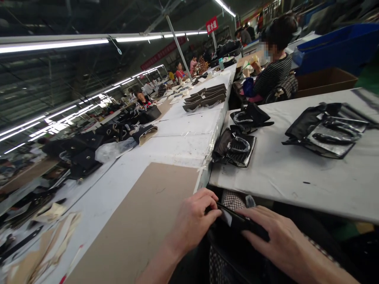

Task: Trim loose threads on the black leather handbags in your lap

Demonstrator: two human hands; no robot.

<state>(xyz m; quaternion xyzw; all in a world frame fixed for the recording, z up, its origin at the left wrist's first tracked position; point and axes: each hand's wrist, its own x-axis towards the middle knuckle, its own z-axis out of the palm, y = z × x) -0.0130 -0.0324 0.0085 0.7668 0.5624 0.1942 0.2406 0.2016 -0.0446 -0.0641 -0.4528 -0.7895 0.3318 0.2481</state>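
Both of my hands hold a flat black leather piece [237,221] low in the gap between two tables, above my lap. My left hand [192,221] is closed on its left end, fingers curled over the edge. My right hand [272,236] lies over its right part, fingers pressed on top and thumb under. A checked cloth [232,199] shows just behind the piece. A brown cardboard sheet [142,225] lies on the long white table [183,134] to my left.
Black bag parts [237,148] and more pieces in clear wrap [328,128] lie on the grey table [296,173] at right. A seated person in a striped top [274,71] works beyond. Stacked black pieces [207,96] and leather piles [89,150] sit on the long table.
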